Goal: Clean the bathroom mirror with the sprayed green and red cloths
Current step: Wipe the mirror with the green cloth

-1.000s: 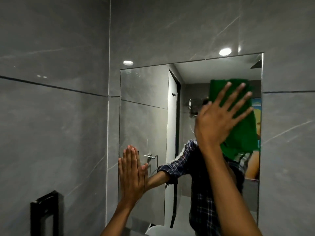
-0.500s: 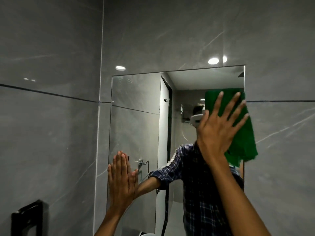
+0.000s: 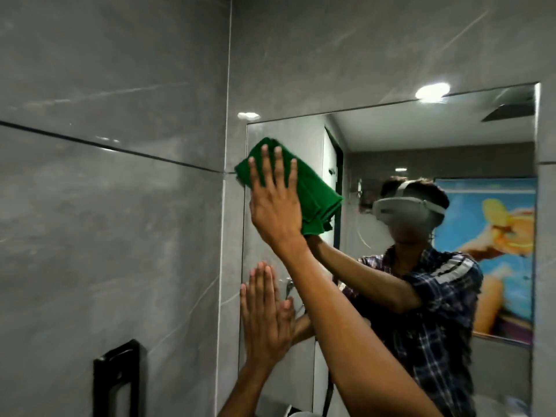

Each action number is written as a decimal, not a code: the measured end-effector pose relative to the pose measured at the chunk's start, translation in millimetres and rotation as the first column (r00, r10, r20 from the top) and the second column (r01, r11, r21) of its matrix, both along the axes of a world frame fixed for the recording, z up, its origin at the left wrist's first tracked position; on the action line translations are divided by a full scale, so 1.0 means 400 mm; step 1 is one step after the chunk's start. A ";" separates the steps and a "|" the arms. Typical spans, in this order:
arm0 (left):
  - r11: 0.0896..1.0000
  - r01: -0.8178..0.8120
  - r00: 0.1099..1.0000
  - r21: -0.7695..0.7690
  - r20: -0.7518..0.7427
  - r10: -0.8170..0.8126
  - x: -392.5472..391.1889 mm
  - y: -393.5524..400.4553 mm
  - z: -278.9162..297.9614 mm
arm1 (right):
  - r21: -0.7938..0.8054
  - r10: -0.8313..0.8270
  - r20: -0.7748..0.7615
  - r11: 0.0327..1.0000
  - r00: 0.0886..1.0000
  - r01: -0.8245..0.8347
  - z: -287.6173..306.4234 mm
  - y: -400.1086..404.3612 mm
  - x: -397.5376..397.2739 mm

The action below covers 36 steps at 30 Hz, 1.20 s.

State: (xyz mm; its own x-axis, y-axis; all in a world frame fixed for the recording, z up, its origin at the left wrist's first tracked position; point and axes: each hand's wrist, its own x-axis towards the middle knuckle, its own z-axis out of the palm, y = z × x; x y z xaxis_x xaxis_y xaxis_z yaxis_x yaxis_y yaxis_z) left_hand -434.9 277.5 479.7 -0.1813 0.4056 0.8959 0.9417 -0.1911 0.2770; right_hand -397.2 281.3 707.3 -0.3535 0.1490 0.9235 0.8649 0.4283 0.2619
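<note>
A frameless mirror [image 3: 451, 139] hangs on the grey tiled wall. My right hand [image 3: 275, 203] presses a folded green cloth [image 3: 313, 194] flat against the glass near the mirror's upper left corner, fingers spread over it. The cloth's left edge overlaps the mirror's left edge. My left hand [image 3: 264, 320] lies flat on the glass lower down at the left edge, fingers together, holding nothing. No red cloth is in view.
Grey marble-look tiles [image 3: 105, 221] cover the side wall at left. A black fixture [image 3: 120, 377] is mounted low on that wall. A white basin rim [image 3: 296, 413] peeks in at the bottom. The mirror reflects a person in a plaid shirt.
My right hand has swept the green cloth from the mirror's upper right across to its upper left. My left hand has stayed flat on the glass. The view has shifted.
</note>
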 end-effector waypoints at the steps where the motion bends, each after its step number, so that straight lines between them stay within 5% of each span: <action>1: 1.000 0.001 1.000 0.002 0.005 -0.001 -0.001 -0.001 0.003 | -0.009 -0.017 0.096 1.000 0.995 0.018 -0.023 0.002 0.005; 5: 0.999 0.015 1.000 0.033 0.023 -0.016 0.009 -0.013 0.007 | -0.018 -0.064 0.218 0.997 0.974 0.070 -0.123 -0.002 0.133; 11: 0.995 0.034 0.999 0.097 0.011 -0.035 0.000 -0.004 0.000 | 0.009 -0.207 -0.171 0.977 0.963 0.212 -0.391 -0.045 0.389; 17: 0.997 -0.009 1.000 0.081 -0.007 0.010 -0.011 0.004 -0.001 | 0.034 -0.178 0.325 0.984 0.929 0.177 -0.640 -0.058 0.455; 22: 0.998 0.055 0.996 0.005 0.074 -0.055 0.005 -0.050 -0.008 | -0.168 0.013 0.594 0.980 0.805 0.109 -0.732 -0.131 0.579; 25: 0.985 0.162 0.942 0.053 0.289 -0.170 0.076 -0.134 -0.094 | -0.529 0.248 0.341 0.848 0.907 -0.033 -0.804 -0.201 0.629; 28: 0.941 0.310 0.761 0.133 0.558 -0.330 0.217 -0.274 -0.262 | -0.795 0.278 -0.271 0.476 0.922 -0.377 -0.904 -0.292 0.686; 31: 0.894 0.436 0.531 0.100 0.774 -0.345 0.415 -0.449 -0.448 | -0.727 -0.050 -0.660 0.296 0.750 -0.620 -1.021 -0.402 0.760; 36: 0.639 0.769 0.094 -0.028 0.993 -0.070 0.719 -0.680 -0.618 | -0.599 -0.342 -0.792 0.275 0.506 -0.752 -1.179 -0.622 0.857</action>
